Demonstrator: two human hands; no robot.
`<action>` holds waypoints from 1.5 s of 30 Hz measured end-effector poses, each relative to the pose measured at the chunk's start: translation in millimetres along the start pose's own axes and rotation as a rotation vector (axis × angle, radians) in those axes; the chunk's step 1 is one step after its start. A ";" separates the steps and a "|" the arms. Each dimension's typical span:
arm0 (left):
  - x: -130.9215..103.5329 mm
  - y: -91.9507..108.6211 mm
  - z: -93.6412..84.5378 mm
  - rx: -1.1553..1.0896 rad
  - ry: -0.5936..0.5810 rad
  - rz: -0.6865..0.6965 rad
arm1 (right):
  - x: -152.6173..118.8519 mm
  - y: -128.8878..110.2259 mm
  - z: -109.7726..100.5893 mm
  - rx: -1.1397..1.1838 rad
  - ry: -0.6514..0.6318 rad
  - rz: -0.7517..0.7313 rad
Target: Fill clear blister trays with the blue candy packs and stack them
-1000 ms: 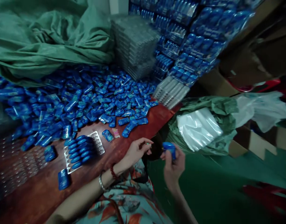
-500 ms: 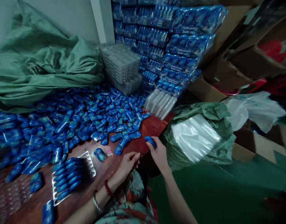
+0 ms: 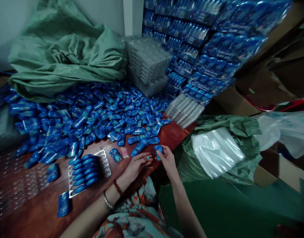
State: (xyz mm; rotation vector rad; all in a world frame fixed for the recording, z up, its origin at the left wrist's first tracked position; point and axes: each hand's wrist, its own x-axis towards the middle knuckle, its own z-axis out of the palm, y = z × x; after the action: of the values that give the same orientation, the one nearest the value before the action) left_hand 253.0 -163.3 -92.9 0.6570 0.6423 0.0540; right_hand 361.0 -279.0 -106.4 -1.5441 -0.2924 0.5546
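Note:
My right hand [image 3: 168, 159] grips a small blue packet [image 3: 158, 152] between thumb and fingers above the table's front edge. Just left of it, my left hand [image 3: 138, 164] is held palm inward with its fingers together; whether anything small is between them cannot be made out. A big heap of blue packets [image 3: 92, 115] covers the red-brown table [image 3: 102, 201]. To the left of my left forearm, a clear tray [image 3: 106, 162] holds two rows of blue packets [image 3: 84, 173]. Single packets [image 3: 115, 154] and a pink slip [image 3: 124, 152] lie near my left hand.
A green sack [image 3: 67, 59] lies behind the heap. Stacked clear trays [image 3: 147, 62] stand beside a wall of packed blue trays [image 3: 216, 59]. Right of the table are clear plastic bags [image 3: 217, 150] on a green sack and cardboard boxes [image 3: 288, 165]. More clear trays [image 3: 20, 181] lie at left.
The view has shifted, so the scene sits further right. My right hand has turned the packet to show its broad face. My left hand's fingers are straighter.

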 end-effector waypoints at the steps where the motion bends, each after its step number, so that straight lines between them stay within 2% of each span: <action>1: -2.3 1.2 -3.2 -0.054 -0.006 -0.001 | -1.0 -1.0 -0.2 0.005 0.005 0.010; 6: -5.9 -2.0 -11.4 -0.210 0.014 -0.037 | -3.5 -13.4 6.1 -0.083 -0.115 -0.051; 11: -9.9 -4.6 -7.5 -0.272 0.036 0.002 | -19.0 -20.7 34.7 -0.387 -0.262 -0.178; 13: -12.2 -3.5 -9.0 -0.305 0.046 -0.006 | -25.7 -22.5 42.5 -0.478 -0.253 -0.258; 16: -15.2 -0.2 -15.2 -0.358 0.010 -0.039 | -31.2 -21.3 42.8 -0.542 -0.169 -0.309; 21: -18.7 4.2 -20.2 -0.323 0.052 -0.054 | -37.5 -9.9 31.6 -0.727 -0.206 -0.345; 24: -17.7 1.6 -13.5 -0.345 0.079 -0.092 | -43.4 -7.0 25.7 -0.831 -0.180 -0.408; 26: -14.6 -4.4 -5.7 -0.340 0.051 -0.106 | -45.7 -7.6 18.0 -0.864 -0.158 -0.442; 29: -9.0 -18.3 7.8 -0.253 -0.035 -0.105 | -44.6 -6.1 -5.4 -0.911 -0.099 -0.437; 31: -8.3 -25.3 15.4 -0.154 -0.061 -0.055 | -42.1 -0.3 -28.4 -0.962 -0.042 -0.410; 33: -13.0 -24.1 19.2 -0.029 -0.067 0.011 | -39.2 8.9 -52.7 -1.042 0.018 -0.395; 36: -34.6 -2.5 14.6 0.182 -0.052 0.106 | -33.6 22.0 -79.0 -1.153 0.076 -0.424; 39: -74.0 29.9 -3.7 0.308 0.003 0.212 | -26.0 23.2 -77.3 -1.142 0.154 -0.461; 41: -106.3 44.6 -23.2 0.330 0.105 0.302 | -22.5 16.5 -56.9 -1.068 0.193 -0.456; 42: -122.6 47.9 -35.2 0.318 0.192 0.350 | -21.8 12.2 -41.4 -1.013 0.181 -0.457; 43: -138.4 48.7 -48.6 0.293 0.300 0.399 | -21.6 8.1 -23.1 -0.951 0.140 -0.472; 45: -166.7 44.4 -78.7 0.219 0.549 0.497 | -22.0 2.6 18.8 -0.837 -0.023 -0.527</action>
State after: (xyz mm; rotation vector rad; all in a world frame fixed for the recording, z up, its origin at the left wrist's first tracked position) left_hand 80.2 -125.0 -24.8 1.0161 1.0062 0.6506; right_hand 332.4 -274.1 -104.8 -2.1425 -1.0074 0.0063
